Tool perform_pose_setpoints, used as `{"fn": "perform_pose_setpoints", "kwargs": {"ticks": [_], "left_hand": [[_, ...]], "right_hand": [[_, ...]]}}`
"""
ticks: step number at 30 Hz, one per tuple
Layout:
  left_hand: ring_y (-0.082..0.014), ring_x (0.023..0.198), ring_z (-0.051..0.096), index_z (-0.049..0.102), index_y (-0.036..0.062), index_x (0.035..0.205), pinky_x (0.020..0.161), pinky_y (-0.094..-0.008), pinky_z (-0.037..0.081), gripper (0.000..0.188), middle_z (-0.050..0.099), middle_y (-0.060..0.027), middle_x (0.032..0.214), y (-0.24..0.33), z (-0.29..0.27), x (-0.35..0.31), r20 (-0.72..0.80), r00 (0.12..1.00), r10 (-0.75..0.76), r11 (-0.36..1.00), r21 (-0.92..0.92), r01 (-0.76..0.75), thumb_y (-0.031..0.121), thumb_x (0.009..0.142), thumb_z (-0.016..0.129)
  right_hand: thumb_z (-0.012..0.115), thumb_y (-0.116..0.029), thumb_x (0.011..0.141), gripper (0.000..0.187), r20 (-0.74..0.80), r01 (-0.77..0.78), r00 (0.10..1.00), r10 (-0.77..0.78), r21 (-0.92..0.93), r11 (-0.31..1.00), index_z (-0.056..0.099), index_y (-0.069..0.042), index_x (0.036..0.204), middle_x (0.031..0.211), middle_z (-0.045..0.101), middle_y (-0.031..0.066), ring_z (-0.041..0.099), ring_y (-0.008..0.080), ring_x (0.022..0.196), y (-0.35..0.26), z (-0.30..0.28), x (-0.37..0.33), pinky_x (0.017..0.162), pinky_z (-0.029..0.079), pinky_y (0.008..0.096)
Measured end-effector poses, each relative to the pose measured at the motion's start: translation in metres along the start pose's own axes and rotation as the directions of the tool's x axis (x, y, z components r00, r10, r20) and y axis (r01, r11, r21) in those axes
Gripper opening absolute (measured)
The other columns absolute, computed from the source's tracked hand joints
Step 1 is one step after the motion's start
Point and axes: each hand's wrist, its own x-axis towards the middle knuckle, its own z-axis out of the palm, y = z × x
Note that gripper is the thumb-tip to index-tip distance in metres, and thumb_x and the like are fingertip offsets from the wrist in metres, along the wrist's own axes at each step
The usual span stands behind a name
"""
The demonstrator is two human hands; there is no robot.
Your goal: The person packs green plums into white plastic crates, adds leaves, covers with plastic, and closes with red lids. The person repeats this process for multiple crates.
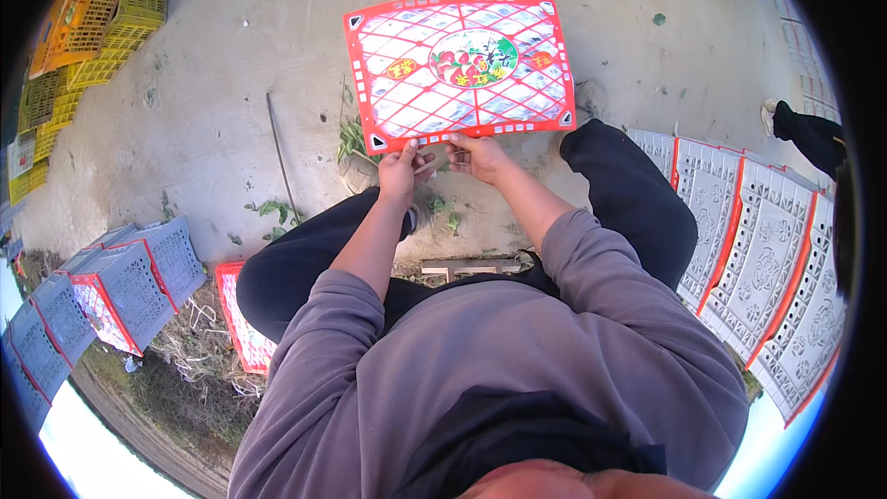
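Note:
A red lattice crate lid point(425, 103) with a fruit picture in its middle lies in front of me, over my feet. Whitish, crinkled material shows through its openings. Whether a crate body sits beneath it is hidden from above. My left hand point(400, 173) pinches the near edge of the lid, left of its middle. Close beside it, my right hand point(476, 159) grips the same edge, thumb on top. Both sets of fingers are partly tucked under the rim.
Stacked grey crates with red rims point(739, 249) stand to my right, with a person's dark-clothed leg point(806, 136) beyond. More grey crates point(139, 273) are at left, near another red lid point(242, 319). Yellow and orange crates point(88, 23) fill the far left. A thin rod point(279, 148) and leaves lie on the ground.

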Motion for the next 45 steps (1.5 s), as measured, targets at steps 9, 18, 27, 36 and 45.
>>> {"fn": "perform_pose_setpoints", "kwargs": {"ticks": [9,18,27,36,45], "left_hand": [[-0.0176,0.08,0.068,0.07,0.0035,0.098,0.072,-0.034,0.053,0.033,0.064,-0.0031,0.08,0.084,0.018,-0.034,0.244,0.967,-0.074,0.547,0.821,-0.165,0.036,0.101,0.065],[-0.0319,0.123,0.058,0.063,0.0109,0.126,0.107,-0.0527,0.039,0.048,0.065,-0.0114,0.126,0.239,0.112,0.098,0.604,0.541,0.586,-0.381,0.794,-0.473,0.051,0.1,0.055],[-0.0268,0.121,0.063,0.066,0.0129,0.125,0.103,-0.0447,0.047,0.068,0.069,-0.0101,0.124,0.266,0.158,0.14,0.293,0.94,0.178,-0.235,0.94,-0.248,0.07,0.096,0.044],[-0.0289,0.097,0.069,0.071,0.0051,0.116,0.089,-0.041,0.051,0.064,0.073,-0.0186,0.105,0.267,0.177,0.186,0.411,0.911,-0.031,-0.072,0.908,-0.412,0.064,0.098,0.052],[-0.0155,0.073,0.052,0.066,-0.004,0.091,0.069,-0.0372,0.047,0.051,0.063,-0.011,0.076,0.253,0.163,0.201,0.597,0.802,0.008,0.156,0.792,-0.591,0.045,0.104,0.058]], "right_hand": [[0.072,-0.038,0.095,0.035,0.285,0.064,0.938,0.196,-0.701,0.71,0.075,-0.005,0.108,0.089,0.073,0.0036,0.068,0.0137,0.075,-0.097,0.021,-0.076,0.07,0.057,0.0321],[0.059,-0.05,0.096,0.043,0.401,0.099,0.326,-0.856,-0.915,-0.391,0.071,-0.013,0.114,0.118,0.068,0.0112,0.062,0.0305,0.117,-0.269,-0.009,0.025,0.101,0.047,0.0461],[0.046,-0.06,0.098,0.056,0.051,-0.022,0.901,-0.432,-0.987,-0.162,0.077,-0.014,0.105,0.112,0.073,0.0129,0.068,0.0318,0.109,-0.335,0.003,0.065,0.093,0.052,0.0482],[0.047,-0.048,0.101,0.051,0.028,-0.029,0.921,-0.389,-0.99,-0.139,0.076,-0.008,0.11,0.114,0.074,0.0139,0.069,0.0335,0.109,-0.339,-0.002,0.088,0.093,0.054,0.048],[0.052,-0.053,0.096,0.052,0.231,0.152,0.823,-0.518,-0.97,-0.19,0.078,-0.008,0.095,0.097,0.075,0.0165,0.07,0.039,0.094,-0.329,-0.015,0.069,0.082,0.055,0.0511]]}}
